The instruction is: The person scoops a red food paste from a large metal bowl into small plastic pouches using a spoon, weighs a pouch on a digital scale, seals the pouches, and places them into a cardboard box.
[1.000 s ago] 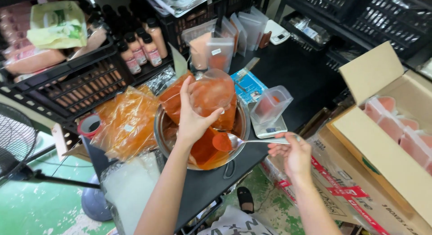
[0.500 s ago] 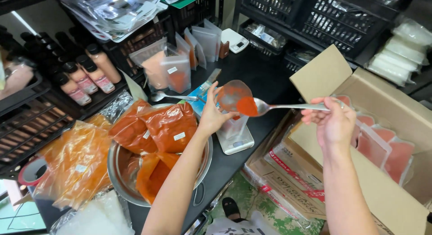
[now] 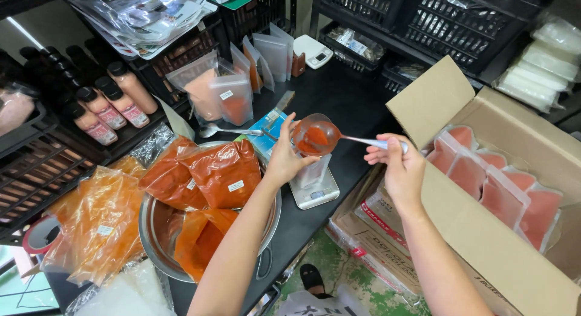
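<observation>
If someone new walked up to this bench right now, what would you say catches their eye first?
Probably the spoon of red-orange powder at the centre, held by the right hand over a clear pouch that the left hand steadies above a small scale. Next, the bulging bags of orange powder heaped in the metal bowl on the left, and the open cardboard box of filled pouches on the right.

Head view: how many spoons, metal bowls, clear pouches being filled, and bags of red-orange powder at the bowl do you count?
Spoons: 2, one in the right hand, one lying on the counter
Metal bowl: 1
Red-orange powder bags at the bowl: 3
Clear pouch in the left hand: 1
Total: 7
</observation>
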